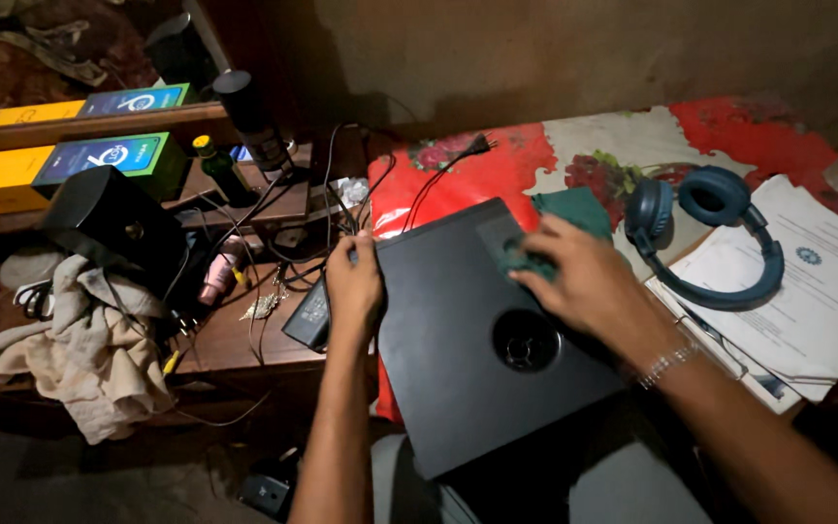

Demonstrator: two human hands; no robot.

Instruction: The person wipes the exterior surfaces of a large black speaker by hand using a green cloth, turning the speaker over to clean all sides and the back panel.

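Floral-clothed surface (pixel 729 126): left hand (pixel 353 283) grips black laptop (pixel 477 340) edge; right hand (pixel 584 277) presses green cloth (pixel 521 260) on it.

Your left hand (pixel 353 281) grips the laptop's (pixel 477 340) left edge; your right hand (pixel 584 277) presses a cloth (pixel 516 257) on its lid. Headphones (pixel 705 238) lie right on papers (pixel 817 291), the charger (pixel 309 315) left.
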